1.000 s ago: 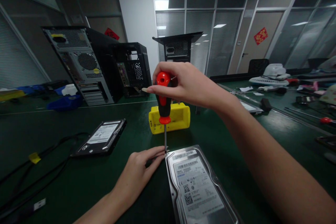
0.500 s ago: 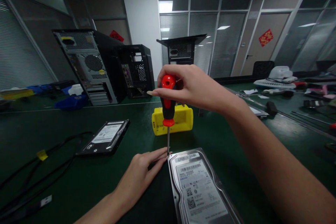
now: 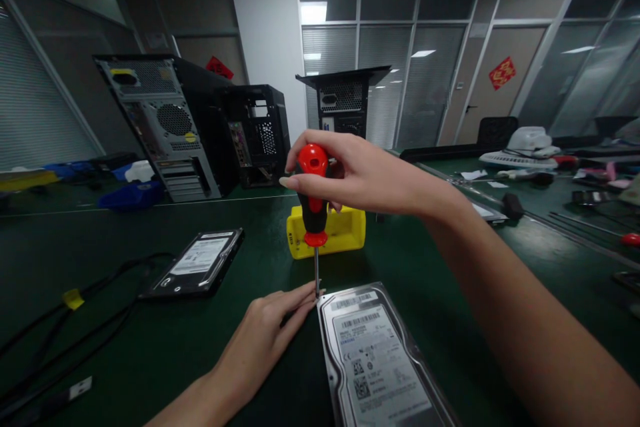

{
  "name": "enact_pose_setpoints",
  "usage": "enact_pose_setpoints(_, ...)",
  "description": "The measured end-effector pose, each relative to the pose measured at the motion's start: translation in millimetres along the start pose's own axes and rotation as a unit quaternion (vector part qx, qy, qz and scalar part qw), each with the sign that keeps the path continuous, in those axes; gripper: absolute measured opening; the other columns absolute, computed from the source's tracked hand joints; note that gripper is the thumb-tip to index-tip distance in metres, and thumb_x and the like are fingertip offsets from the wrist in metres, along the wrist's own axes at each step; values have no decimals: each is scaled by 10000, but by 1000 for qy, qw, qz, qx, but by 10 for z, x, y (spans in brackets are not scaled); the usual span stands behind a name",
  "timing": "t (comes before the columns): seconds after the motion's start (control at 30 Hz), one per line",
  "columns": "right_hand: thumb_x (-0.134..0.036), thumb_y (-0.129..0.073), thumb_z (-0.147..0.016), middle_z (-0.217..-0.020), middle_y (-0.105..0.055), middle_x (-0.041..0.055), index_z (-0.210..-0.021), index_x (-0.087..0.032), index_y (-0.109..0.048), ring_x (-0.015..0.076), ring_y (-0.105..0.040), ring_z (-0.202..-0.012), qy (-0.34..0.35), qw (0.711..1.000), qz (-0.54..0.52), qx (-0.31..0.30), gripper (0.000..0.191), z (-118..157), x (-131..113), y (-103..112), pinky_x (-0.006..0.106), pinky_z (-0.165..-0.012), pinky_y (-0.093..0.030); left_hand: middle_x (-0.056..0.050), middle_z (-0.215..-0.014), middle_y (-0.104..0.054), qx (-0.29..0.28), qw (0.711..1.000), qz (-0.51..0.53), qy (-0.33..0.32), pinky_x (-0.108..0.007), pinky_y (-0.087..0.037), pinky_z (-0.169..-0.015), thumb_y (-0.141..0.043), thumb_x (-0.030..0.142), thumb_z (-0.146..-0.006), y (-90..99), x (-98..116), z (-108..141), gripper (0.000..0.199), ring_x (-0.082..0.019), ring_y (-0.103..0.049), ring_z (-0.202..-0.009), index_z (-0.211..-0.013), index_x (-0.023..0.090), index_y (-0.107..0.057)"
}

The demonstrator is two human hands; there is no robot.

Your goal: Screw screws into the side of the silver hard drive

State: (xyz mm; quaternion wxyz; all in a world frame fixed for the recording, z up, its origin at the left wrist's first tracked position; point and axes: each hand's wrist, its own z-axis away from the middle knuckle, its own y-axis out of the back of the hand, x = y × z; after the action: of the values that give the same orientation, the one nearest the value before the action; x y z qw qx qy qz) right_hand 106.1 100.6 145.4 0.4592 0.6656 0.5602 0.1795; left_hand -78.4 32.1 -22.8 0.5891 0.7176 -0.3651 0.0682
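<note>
My right hand (image 3: 357, 170) is closed around the red and black handle of a screwdriver (image 3: 315, 217). The screwdriver points almost straight down, its tip at the upper left corner of a silver hard drive (image 3: 380, 360) lying label up on the table. My left hand (image 3: 263, 327) rests low on the left of that corner. Its thumb and fingertips pinch together beside the screwdriver tip; what they hold there, if anything, is hidden. Just behind the screwdriver, a yellow plastic bin (image 3: 350, 232) lies with its open side towards me.
A second hard drive (image 3: 203, 260) lies to the left, near black cables (image 3: 100, 283). Computer cases (image 3: 173, 127) stand at the back, with a blue bin (image 3: 131, 195) beside them. Another screwdriver (image 3: 595, 225) and assorted parts are spread on the right of the green table (image 3: 475, 327).
The screwdriver handle has tipped slightly left and turned a little in my right hand. My left hand stays by the drive's corner. The whole view has shifted slightly.
</note>
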Motion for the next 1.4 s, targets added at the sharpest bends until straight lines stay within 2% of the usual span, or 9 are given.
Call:
enact_pose_setpoints(0.23,-346,-520,-881,-942,-534,23,-1083,-131,-493,91,-480,-776,33,999,-28,11,296,-15,22,-41,231,-692,-404,-21,-1148,-682,-2,1000,-1,-1,-336,-550,-871,-454,294,-924,-2,7,0,350,-195,-672,-980,-1255,264,-565)
enact_pose_setpoints(0.37,-372,-504,-885,-951,-534,22,-1089,-143,-481,82,-471,-746,42,998,-37,1,308,-15,42,-51,215,-652,-406,-22,-1144,-683,-5,1000,-4,-5,-333,-555,-853,-448,289,-926,-10,0,1,354,-195,-675,-964,-1262,265,-557)
enact_pose_setpoints(0.53,-278,-495,-883,-1050,-518,44,-1166,-146,-430,87,-479,-775,44,998,-48,-13,319,1,53,-55,225,-676,-426,-30,-1137,-685,-6,1000,-8,-5,-332,-555,-847,-447,283,-927,-15,-5,-2,358,-196,-675,-960,-1269,268,-551)
enact_pose_setpoints(0.67,-306,-519,-874,-1101,-510,46,-1184,-163,-413,90,-494,-794,58,995,-74,-9,358,-8,54,-68,232,-709,-438,-31,-1126,-690,-6,1000,-6,-9,-318,-559,-832,-447,281,-927,-8,5,-4,352,-193,-679,-944,-1261,274,-559)
enact_pose_setpoints(0.93,-326,-521,-881,-1091,-520,36,-1137,-169,-439,97,-485,-817,75,996,-48,-11,312,-29,49,-81,232,-727,-427,-24,-1143,-682,-6,1000,-5,-13,-323,-552,-850,-441,277,-929,-20,-17,11,367,-189,-676,-954,-1284,289,-534)
enact_pose_setpoints(1.2,-307,-528,-880,-1085,-528,41,-1152,-162,-444,94,-494,-816,64,996,-62,-15,319,-20,42,-74,225,-715,-429,-42,-1159,-675,-10,1000,-11,-10,-327,-549,-862,-418,277,-935,-20,-33,-2,387,-195,-673,-971,-1310,255,-511)
enact_pose_setpoints(1.4,-313,-514,-887,-1075,-521,38,-1160,-154,-433,86,-480,-796,76,995,-58,-14,327,-29,47,-89,219,-696,-420,-42,-1160,-675,3,1000,-13,-7,-326,-541,-889,-444,289,-924,-19,-25,0,373,-206,-670,-997,-1281,256,-546)
